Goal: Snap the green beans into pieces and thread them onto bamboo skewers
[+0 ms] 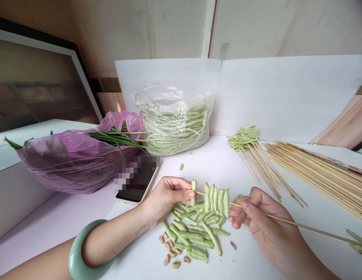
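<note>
My right hand (261, 217) is closed round a thin wooden skewer (300, 224), which runs out past the hand to the right. Several cut green bean pieces (217, 200) are threaded crosswise on it, side by side. At the skewer's left tip, my left hand (169, 196) pinches one upright bean piece (194, 192) between thumb and fingers; whether the tip is through it I cannot tell. Below both hands lies a loose pile of cut bean pieces (195, 237). Pale brown bean seeds (176, 265) are scattered at its front left.
A clear plastic bag of long beans (177, 128) stands at the back, beside a purple bag with green stalks (72, 163). A phone (137, 182) lies by my left hand. Finished bean skewers (245, 138) and many bare skewers (312, 167) lie on the right.
</note>
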A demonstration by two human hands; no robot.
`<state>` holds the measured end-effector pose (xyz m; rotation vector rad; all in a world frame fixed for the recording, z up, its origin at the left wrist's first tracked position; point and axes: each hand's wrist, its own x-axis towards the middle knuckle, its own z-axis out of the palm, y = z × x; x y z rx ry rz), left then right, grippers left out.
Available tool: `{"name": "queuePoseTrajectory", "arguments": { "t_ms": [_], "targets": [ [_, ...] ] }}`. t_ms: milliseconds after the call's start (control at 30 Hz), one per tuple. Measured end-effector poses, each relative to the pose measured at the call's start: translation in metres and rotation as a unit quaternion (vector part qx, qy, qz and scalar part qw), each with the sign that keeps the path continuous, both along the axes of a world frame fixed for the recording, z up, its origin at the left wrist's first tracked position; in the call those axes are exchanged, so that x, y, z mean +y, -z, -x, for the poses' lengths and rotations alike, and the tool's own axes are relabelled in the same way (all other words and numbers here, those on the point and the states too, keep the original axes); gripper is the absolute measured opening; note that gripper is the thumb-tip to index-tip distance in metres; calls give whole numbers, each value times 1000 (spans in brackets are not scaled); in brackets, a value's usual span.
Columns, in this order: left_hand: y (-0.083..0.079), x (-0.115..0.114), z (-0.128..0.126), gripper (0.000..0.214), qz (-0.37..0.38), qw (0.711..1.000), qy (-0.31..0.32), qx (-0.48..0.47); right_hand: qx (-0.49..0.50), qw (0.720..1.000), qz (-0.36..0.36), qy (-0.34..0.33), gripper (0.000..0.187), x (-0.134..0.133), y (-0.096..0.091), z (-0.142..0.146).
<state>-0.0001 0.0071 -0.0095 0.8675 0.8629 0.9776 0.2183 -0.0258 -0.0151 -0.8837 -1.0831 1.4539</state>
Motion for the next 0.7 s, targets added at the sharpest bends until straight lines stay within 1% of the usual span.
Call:
{"name": "queuePoseTrajectory", "arguments": {
  "t_ms": [200, 333, 533, 700],
  "targets": [
    [-2, -4, -1, 12, 10, 997, 32, -65, 32, 998, 24, 47, 31, -7, -5, 10],
    [-2, -5, -2, 12, 16, 996, 36, -74, 40, 998, 28, 38, 32, -8, -4, 10],
    [-2, -6, -3, 17, 46, 995, 19, -87, 35, 999, -11, -23, 27, -5, 1, 1],
    [-2, -10, -6, 20, 60, 994, 18, -84, 31, 999, -11, -34, 24, -8, 4, 2]
  ]
}}
